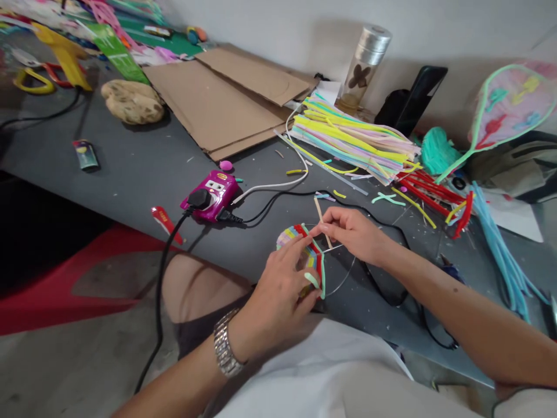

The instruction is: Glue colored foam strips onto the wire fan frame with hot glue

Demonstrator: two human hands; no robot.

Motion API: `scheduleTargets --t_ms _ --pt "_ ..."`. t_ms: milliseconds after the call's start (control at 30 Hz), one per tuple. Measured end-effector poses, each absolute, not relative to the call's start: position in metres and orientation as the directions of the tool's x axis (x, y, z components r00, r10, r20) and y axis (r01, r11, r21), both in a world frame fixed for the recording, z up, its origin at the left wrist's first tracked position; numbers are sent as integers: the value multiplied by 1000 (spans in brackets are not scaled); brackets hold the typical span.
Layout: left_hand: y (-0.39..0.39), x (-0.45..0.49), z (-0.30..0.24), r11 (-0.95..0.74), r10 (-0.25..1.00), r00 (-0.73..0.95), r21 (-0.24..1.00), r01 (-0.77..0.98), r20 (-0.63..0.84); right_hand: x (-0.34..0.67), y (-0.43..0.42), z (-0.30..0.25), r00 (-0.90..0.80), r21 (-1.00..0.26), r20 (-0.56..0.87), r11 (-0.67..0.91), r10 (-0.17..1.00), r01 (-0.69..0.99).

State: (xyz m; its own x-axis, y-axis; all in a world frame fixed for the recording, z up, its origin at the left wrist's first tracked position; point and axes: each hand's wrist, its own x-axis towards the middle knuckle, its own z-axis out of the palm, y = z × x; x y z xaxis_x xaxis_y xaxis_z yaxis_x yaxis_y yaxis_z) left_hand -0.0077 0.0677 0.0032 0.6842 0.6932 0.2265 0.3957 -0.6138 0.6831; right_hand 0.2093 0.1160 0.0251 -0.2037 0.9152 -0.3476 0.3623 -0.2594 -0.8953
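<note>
Wire-framed oval [294,239] of ribbed pastel and red strips at the edge of a matte grey tabletop [143,157]. Left hand [278,296] curls around it, fingers apart; right hand [352,235] pinches its thin wire rim [339,284], fingertips together, beside a pale wooden stick [322,222].

A strip-wrapped wire frame [296,238] fills the gap between the left hand [278,293] and right hand [354,235]; a looping black cable [394,247] lies on the dark worktop [139,168] beyond the right hand, across the way to the heaped coloured strips [352,139]; a magenta power strip [212,194] and its cords stand beyond the left hand; scrap-dotted grey worktop runs between that strip and the cardboard sheets [217,104]; red strips [430,194] and pale blue strips [505,261] crowd the right.
</note>
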Motion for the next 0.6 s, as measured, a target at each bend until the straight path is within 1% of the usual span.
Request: scheduleTargets --t_ms 200,333,400,500,600 --pt "67 -6 5 -624 690 693 656 425 209 203 121 26 -223 -912 -379 -321 898 256" --pt "67 -3 8 -618 686 712 634 464 148 204 123 29 -226 -916 -378 -326 898 236" --pt "66 -1 9 -613 693 710 620 490 125 207 127 30 -190 -925 -330 -277 925 260" --pt "65 2 9 -610 700 706 604 514 107 209 136 31 -76 -937 -252 -224 965 268" --pt "65 3 7 -596 707 700 615 516 98 207 145 26 -5 -941 -284 -277 959 193"
